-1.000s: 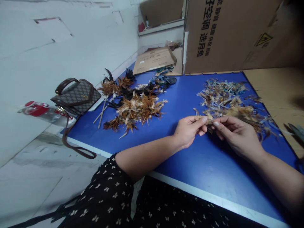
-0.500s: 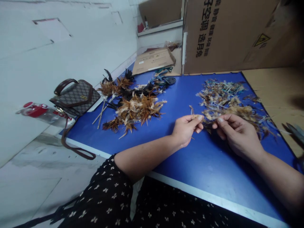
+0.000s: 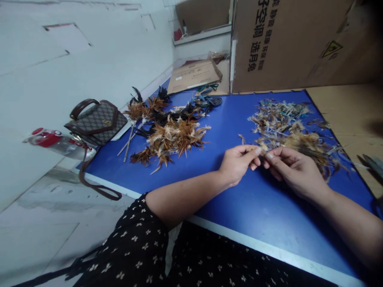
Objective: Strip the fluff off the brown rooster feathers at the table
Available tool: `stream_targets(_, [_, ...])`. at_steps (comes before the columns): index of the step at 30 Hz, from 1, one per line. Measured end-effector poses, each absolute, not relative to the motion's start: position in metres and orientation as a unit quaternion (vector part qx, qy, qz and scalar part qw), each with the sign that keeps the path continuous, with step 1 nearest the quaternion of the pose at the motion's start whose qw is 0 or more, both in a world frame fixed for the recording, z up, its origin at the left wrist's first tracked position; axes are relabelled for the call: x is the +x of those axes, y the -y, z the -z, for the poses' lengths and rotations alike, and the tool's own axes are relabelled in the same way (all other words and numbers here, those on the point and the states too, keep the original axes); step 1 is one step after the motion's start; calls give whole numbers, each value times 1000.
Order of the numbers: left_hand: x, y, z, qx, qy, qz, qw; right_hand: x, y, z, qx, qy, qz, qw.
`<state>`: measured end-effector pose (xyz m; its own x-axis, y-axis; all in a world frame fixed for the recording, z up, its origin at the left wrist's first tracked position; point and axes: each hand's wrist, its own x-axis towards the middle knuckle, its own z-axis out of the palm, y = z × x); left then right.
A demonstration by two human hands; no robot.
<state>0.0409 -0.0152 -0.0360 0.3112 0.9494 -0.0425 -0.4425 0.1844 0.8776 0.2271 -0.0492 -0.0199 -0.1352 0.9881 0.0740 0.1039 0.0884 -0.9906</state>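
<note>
My left hand [image 3: 239, 164] is closed in a pinch, thumb against forefinger, on a small tan-brown feather [image 3: 263, 151]. Only a bit of it shows between the fingertips. Close by on the right, my right hand [image 3: 295, 169] pinches at the same spot, its thumb tip almost meeting the left one. Just behind both hands lies a loose heap of feathers [image 3: 279, 123], brown, tan, white and bluish. A single small brown feather [image 3: 241, 139] rests on the blue table [image 3: 230, 119] behind my left hand.
Bundled brown and black feathers [image 3: 179, 137] lie to the left, with thin sticks [image 3: 128, 143] and blue-green cords [image 3: 206, 99] near them. A handbag [image 3: 100, 121] and a bottle [image 3: 60, 142] are farther left. Cardboard [image 3: 287, 48] stands behind; scissors-like dark blades [image 3: 372, 165] lie at right.
My hands have come closer together: the left has shifted slightly right, the right slightly left. The fingertips now nearly touch. The heap and the bundles have stayed in place.
</note>
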Motion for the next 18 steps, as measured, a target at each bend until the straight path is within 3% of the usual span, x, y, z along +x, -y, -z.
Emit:
stream_targets(9, [30,-4,29,333,-348,-572,664,257,37,25,-561,498,-326,576])
stream_targets(15, [34,4,35,372,-348,-531,677,256,36,24,-541,649,-71,530])
stream_targets(18, [37,12,34,410,-341,-489,690,248,41,20,-510,691,-100,502])
